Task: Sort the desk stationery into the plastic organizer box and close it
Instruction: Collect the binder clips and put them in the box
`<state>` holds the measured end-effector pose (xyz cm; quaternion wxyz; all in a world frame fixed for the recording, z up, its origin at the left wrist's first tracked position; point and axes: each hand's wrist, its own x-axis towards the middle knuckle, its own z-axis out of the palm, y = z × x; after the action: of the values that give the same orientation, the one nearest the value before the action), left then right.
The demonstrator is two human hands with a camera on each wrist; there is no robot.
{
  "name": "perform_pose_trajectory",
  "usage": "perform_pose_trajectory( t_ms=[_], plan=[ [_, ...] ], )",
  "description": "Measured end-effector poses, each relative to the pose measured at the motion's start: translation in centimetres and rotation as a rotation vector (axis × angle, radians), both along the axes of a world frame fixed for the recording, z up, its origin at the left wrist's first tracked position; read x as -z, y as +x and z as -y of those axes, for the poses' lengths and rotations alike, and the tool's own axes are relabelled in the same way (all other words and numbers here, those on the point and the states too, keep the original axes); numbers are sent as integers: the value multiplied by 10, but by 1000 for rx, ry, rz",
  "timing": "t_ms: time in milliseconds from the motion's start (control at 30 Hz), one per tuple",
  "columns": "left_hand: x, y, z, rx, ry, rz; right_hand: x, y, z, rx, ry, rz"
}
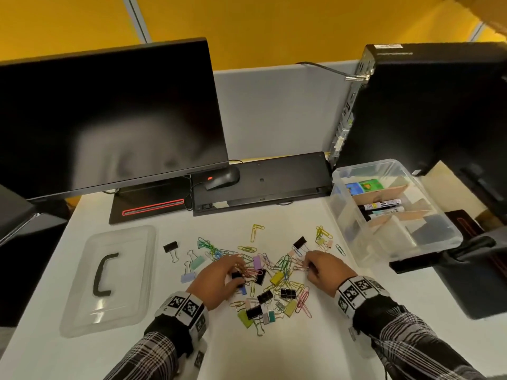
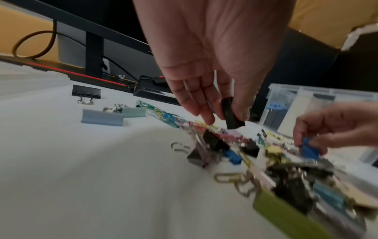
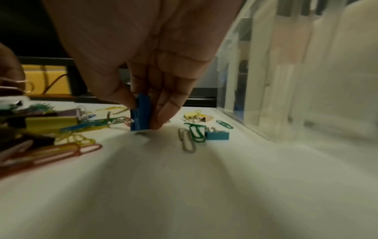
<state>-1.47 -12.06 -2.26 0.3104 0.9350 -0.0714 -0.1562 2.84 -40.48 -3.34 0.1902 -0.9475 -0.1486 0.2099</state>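
A heap of coloured paper clips and binder clips [image 1: 274, 272] lies on the white desk in front of me. My left hand [image 1: 219, 278] hovers over the heap's left side and pinches a black binder clip [image 2: 232, 113] between thumb and fingers. On the heap's right side my right hand [image 1: 321, 268] pinches a blue binder clip [image 3: 141, 111] upright on the desk; the same blue binder clip [image 2: 310, 149] shows in the left wrist view. The clear plastic organizer box [image 1: 384, 212] stands open at the right, with cardboard dividers, markers and cards inside.
The box's clear lid [image 1: 109, 278] with a black handle lies flat at the left. A monitor [image 1: 104, 116], keyboard [image 1: 263, 179] and mouse [image 1: 222, 178] stand behind the heap. A black computer case [image 1: 428, 105] rises behind the box. Stray binder clips [image 1: 171, 248] lie left of the heap.
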Motion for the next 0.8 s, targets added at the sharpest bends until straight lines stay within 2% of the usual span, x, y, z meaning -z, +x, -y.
perform_pose_trajectory(
  t_ms=[167,233,333,400,467,533,567,633,733,800],
  plan=[
    [-4,13,-4,-66,-115,22,-4,-2,4,304,314,-125],
    [-7,19,-3,-126,-139,3,-8,2,1,485,561,-254],
    [-9,25,1,-211,-238,-90,-17,4,-9,756,1016,-573],
    [-11,27,5,-284,-332,-194,-21,2,-15,767,1135,-634],
    [-11,28,10,-305,-366,-259,-20,-1,-19,602,964,-526],
    [-13,27,18,-276,-327,-277,-16,-5,-23,312,585,-308],
    [-14,26,22,-246,-287,-259,-12,-7,-24,179,414,-222],
    [-15,24,31,-151,-159,-172,-9,-11,-25,-29,191,-155],
    [-15,25,40,66,125,-17,-6,-14,-23,-196,41,-209],
    [-14,27,45,198,256,13,-6,-15,-23,-238,50,-228]
  ],
)
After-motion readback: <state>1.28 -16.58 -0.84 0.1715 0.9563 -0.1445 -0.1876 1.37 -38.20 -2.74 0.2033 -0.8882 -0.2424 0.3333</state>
